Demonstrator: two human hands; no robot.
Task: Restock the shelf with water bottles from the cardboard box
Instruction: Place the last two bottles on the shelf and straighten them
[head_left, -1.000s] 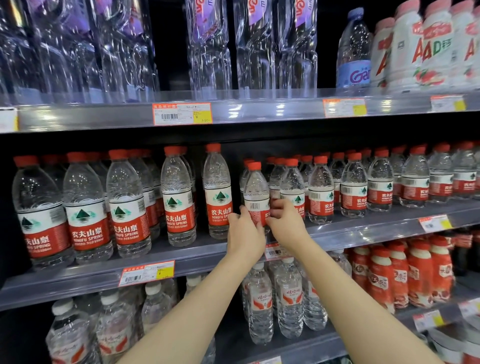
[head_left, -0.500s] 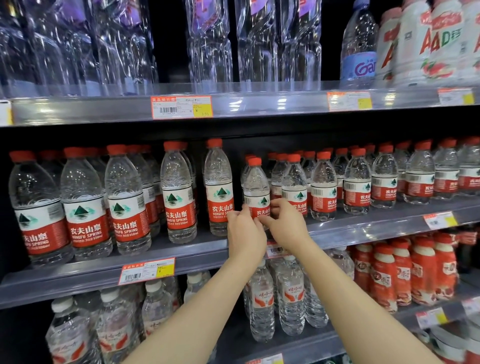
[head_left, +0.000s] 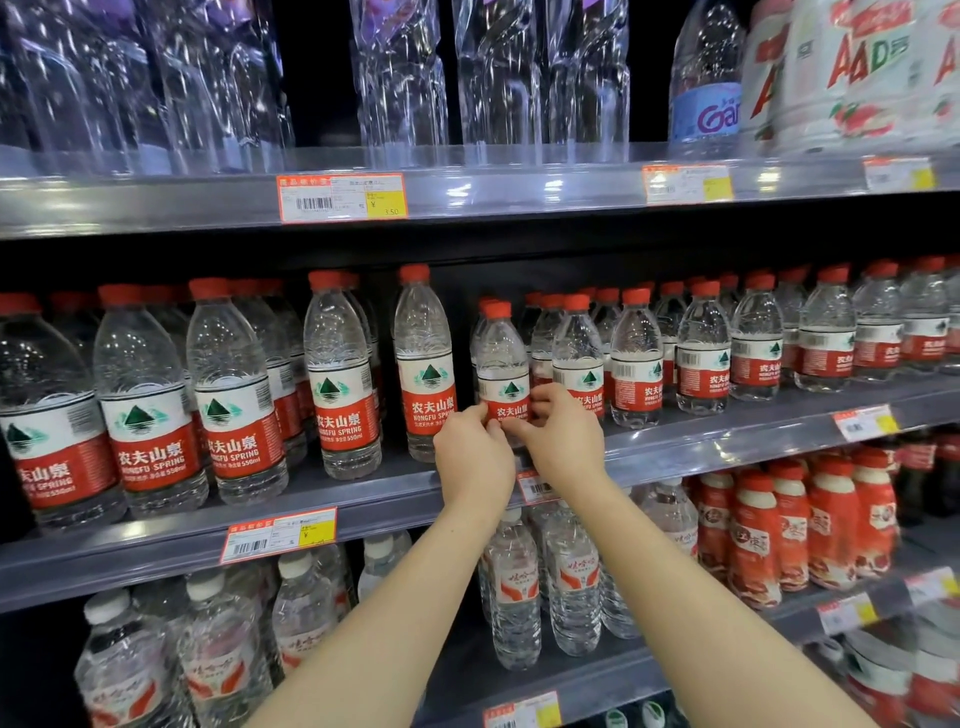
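A small red-capped water bottle (head_left: 502, 364) with a red and white label stands at the front of the middle shelf (head_left: 675, 449). My left hand (head_left: 470, 457) and my right hand (head_left: 558, 434) both hold its lower part, fingers curled round the label from either side. Larger bottles of the same brand (head_left: 337, 384) stand in a row to its left, and several small ones (head_left: 636, 358) line up to its right. The cardboard box is out of view.
The top shelf (head_left: 467, 192) carries tall clear bottles and white drink jugs (head_left: 841, 73). On the bottom shelf (head_left: 571, 680) stand white-capped water bottles (head_left: 514, 587) and red drink bottles (head_left: 789, 525). Price tags (head_left: 278, 535) hang along the shelf edges.
Both hands stay on the same small bottle. The label now faces more to the front, and my fingers have shifted slightly on it. The camera view has drifted a little.
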